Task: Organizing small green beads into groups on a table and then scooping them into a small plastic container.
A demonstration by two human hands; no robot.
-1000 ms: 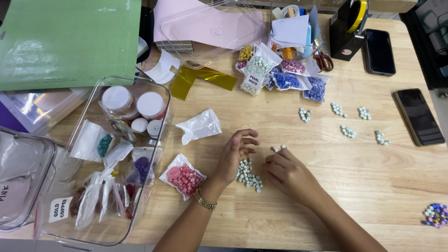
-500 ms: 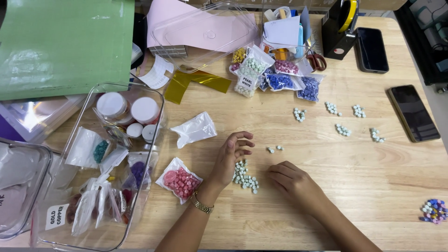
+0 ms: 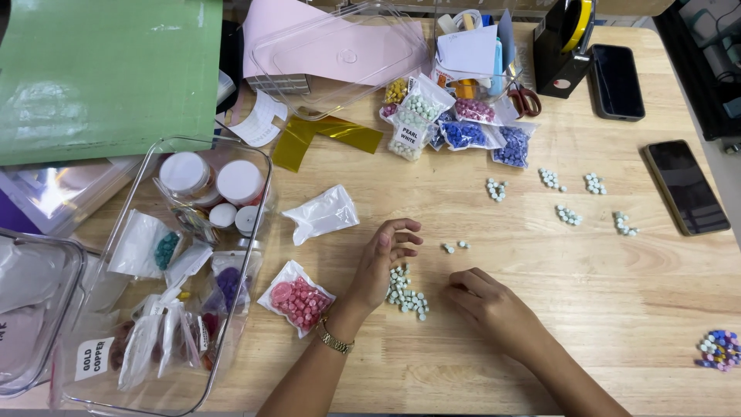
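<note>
Drawn back from the two loose beads [image 3: 455, 247], right hand [image 3: 490, 303] now flat on wooden surface [image 3: 617, 309], fingers curled together, empty, left hand [image 3: 384, 259] fingers spread apart beside pale bead pile [image 3: 406, 292], open room rightward toward five small bead clusters [image 3: 567, 202], surface edge far right.

A loose pile of small, pale mint-white wax beads [image 3: 406, 292] lies on the wooden tabletop near the front edge, between the two hands and just right of the left one. Two more beads of the same kind [image 3: 455, 247] lie apart from the pile, a little farther back and to its right. Five small clusters of the same pale beads [image 3: 569, 215] sit spread out farther right, well apart from the pile.
</note>
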